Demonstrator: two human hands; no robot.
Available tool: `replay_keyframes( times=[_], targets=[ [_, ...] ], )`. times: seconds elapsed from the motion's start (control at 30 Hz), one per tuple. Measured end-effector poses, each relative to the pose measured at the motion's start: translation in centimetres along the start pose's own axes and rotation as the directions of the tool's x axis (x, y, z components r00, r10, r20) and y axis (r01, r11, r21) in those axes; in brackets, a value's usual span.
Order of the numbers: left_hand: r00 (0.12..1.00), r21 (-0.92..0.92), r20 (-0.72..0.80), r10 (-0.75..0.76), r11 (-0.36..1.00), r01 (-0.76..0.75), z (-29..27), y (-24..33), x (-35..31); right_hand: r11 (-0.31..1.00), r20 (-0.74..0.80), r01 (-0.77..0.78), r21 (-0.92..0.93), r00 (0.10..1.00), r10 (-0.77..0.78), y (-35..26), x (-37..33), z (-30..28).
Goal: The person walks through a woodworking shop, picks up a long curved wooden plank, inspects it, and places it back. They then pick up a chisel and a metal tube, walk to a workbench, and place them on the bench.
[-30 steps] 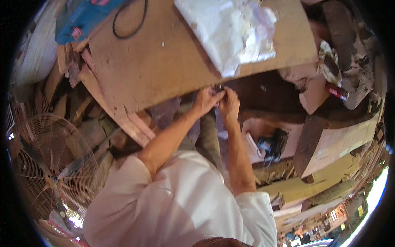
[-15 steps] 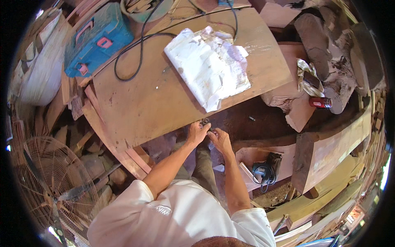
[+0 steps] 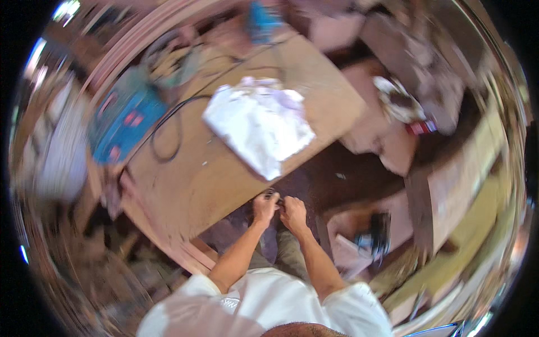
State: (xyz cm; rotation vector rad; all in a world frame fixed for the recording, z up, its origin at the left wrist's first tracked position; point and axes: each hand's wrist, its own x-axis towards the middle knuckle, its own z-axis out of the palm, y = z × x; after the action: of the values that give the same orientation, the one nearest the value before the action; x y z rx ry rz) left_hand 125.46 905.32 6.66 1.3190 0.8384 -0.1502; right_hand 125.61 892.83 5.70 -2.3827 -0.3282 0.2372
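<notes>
My left hand [image 3: 265,209] is closed on a small dark object [image 3: 271,195], just off the near edge of the wooden board [image 3: 219,191]. Close beside it, my right hand [image 3: 293,212] is closed too, its fingertips against the same dark piece. The object is too small and blurred to name. Beyond my hands, a crumpled white paper sheet [image 3: 258,129] lies on the board. A black cable [image 3: 181,106] loops across the board to the left of the paper.
A blue toolbox [image 3: 126,121] stands at the board's left end. To the right are a thick timber block [image 3: 421,208], a dark power tool [image 3: 377,236] and a red can or bottle [image 3: 421,127] near a rough log. Wood scraps pile up at lower left, smeared by motion.
The whole view has shifted and turned, and is now blurred; the fan at lower left no longer shows clearly. My hands remain close together around the small dark object.
</notes>
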Motion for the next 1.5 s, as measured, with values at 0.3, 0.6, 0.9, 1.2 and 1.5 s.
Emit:
replay_keyframes(
  times=[0.3, 0.6, 0.9, 1.2, 1.5],
  targets=[
    [0.951, 0.371, 0.238, -0.196, 0.923, 0.098, -2.8, 0.1, -1.1, 0.806, 0.301, -0.591, -0.015, 0.766, 0.567, 7.8, -15.3, -3.6],
    [0.410, 0.668, 0.681, -0.607, 0.744, -0.008, 0.1, -0.4, -7.3, 0.753, -0.066, -0.524, 0.397, 0.802, 0.594, 0.4, -22.7, -9.0],
    [0.096, 0.821, 0.570, -0.816, 0.571, -0.015, 4.9, -2.7, -12.0, 0.743, -0.558, -0.299, 0.598, 0.511, 0.654, -9.2, -26.1, -6.6],
    [-0.289, 0.257, 0.567, -0.771, 0.499, -0.828, 8.2, -6.9, -31.2, -0.170, -0.041, 0.646, 0.744, 0.298, 0.954, -5.0, -39.2, -3.6],
    [-0.423, -0.129, 0.479, -0.769, 0.415, -0.901, 12.5, -17.3, -42.5, -0.008, -0.018, -0.348, 0.937, -0.072, 0.997, -6.0, -62.2, 4.3]
  ],
)
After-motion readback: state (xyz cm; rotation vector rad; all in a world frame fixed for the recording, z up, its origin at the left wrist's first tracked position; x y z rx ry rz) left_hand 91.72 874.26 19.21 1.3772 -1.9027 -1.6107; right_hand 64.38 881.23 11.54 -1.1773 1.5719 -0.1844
